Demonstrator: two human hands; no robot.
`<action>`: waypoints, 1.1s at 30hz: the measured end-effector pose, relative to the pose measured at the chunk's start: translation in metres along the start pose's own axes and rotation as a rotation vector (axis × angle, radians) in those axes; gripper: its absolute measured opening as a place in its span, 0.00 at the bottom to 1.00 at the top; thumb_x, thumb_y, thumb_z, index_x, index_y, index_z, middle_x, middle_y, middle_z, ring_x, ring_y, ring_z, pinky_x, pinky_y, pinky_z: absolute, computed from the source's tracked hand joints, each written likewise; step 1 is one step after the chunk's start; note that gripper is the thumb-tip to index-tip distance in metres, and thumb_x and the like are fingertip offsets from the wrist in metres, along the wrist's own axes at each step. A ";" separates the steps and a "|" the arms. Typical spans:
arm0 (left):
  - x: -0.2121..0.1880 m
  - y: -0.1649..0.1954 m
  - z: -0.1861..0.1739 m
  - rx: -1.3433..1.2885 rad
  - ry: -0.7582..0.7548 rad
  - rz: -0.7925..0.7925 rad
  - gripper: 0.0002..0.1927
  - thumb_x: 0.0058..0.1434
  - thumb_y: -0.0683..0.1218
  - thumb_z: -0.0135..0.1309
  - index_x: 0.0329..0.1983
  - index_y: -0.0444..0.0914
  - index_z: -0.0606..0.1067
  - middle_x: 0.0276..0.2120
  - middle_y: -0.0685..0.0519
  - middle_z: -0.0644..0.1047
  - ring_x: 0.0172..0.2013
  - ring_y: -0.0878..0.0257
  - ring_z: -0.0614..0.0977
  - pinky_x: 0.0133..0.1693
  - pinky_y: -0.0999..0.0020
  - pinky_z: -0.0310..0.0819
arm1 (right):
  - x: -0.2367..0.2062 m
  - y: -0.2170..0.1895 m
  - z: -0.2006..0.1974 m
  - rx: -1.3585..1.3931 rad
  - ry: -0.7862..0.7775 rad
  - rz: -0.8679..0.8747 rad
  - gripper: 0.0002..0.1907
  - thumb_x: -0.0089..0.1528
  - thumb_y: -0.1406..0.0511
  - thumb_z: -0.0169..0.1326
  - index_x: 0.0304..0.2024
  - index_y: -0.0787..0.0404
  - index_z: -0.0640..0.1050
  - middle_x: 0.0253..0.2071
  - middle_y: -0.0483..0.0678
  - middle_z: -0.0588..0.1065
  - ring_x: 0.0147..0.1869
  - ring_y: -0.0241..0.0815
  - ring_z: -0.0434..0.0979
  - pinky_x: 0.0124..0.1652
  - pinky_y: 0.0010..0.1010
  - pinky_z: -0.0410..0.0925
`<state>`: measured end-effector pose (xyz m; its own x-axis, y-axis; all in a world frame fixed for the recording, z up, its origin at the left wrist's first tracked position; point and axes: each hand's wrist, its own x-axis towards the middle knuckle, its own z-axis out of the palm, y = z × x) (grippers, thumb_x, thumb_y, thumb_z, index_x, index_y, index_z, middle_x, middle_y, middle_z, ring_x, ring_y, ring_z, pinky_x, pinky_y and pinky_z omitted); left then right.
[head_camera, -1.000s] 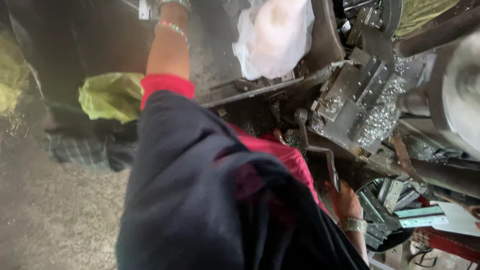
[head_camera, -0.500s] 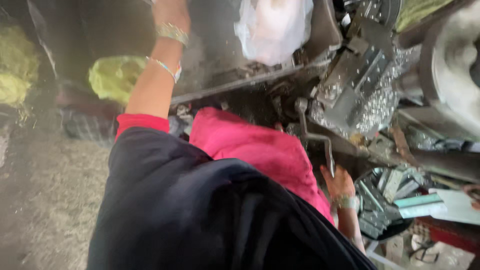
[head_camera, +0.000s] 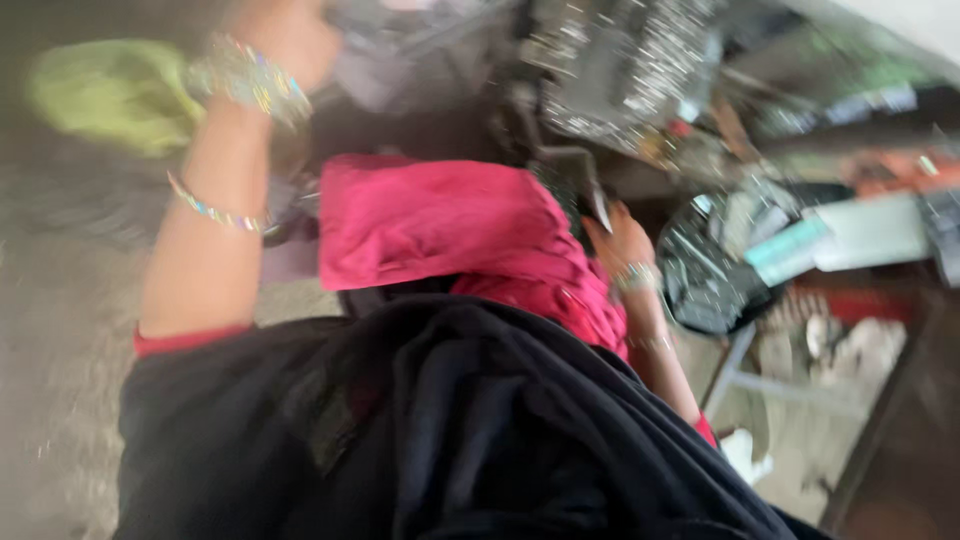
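Note:
The view is blurred. My left hand (head_camera: 290, 40) is raised at the top left, with bangles on its wrist; its fingers run out of the picture, so what it touches is hidden. Lower right, my right hand (head_camera: 618, 242) also wears a bangle and closes around the lower end of a dark metal lever handle (head_camera: 590, 195) on a machine. A pink cloth (head_camera: 440, 225) lies bunched between my arms. My dark garment (head_camera: 450, 430) fills the lower part of the picture.
A grey metal machine block (head_camera: 620, 70) covered in shiny shavings stands at the top middle. A dark bin of metal parts (head_camera: 710, 275) sits right of my right hand, with pale flat boxes (head_camera: 850, 235) beyond. A green bag (head_camera: 110, 95) lies top left.
The camera has swung down and left and gone blurry. My left arm has bent upward at the left. My right hand stays by the lever.

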<state>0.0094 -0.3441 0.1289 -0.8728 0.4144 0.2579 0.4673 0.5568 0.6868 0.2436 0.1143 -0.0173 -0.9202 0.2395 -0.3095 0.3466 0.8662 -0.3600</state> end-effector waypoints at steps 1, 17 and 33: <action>-0.002 0.029 0.029 -0.182 -0.015 0.118 0.18 0.61 0.39 0.45 0.50 0.36 0.81 0.44 0.40 0.83 0.46 0.46 0.84 0.49 0.52 0.77 | 0.004 0.000 0.000 0.009 -0.015 0.002 0.27 0.65 0.49 0.54 0.54 0.64 0.72 0.42 0.67 0.78 0.48 0.71 0.77 0.44 0.58 0.69; 0.044 0.095 0.315 0.613 -0.099 0.160 0.19 0.71 0.47 0.42 0.55 0.34 0.78 0.66 0.45 0.72 0.68 0.49 0.68 0.70 0.39 0.30 | 0.038 -0.012 -0.035 -0.196 -0.054 -0.075 0.29 0.66 0.47 0.55 0.50 0.66 0.73 0.43 0.66 0.79 0.50 0.64 0.80 0.49 0.50 0.72; 0.084 0.114 0.317 0.797 -0.174 0.163 0.15 0.71 0.45 0.47 0.46 0.37 0.85 0.51 0.43 0.82 0.60 0.51 0.76 0.59 0.37 0.18 | 0.026 0.003 -0.011 -0.259 0.116 -0.142 0.26 0.66 0.45 0.54 0.44 0.61 0.76 0.38 0.61 0.79 0.43 0.62 0.80 0.40 0.52 0.72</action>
<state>0.0344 -0.0180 0.0136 -0.7819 0.6028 0.1589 0.6028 0.7961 -0.0537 0.2190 0.1278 -0.0169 -0.9759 0.1435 -0.1643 0.1687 0.9739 -0.1515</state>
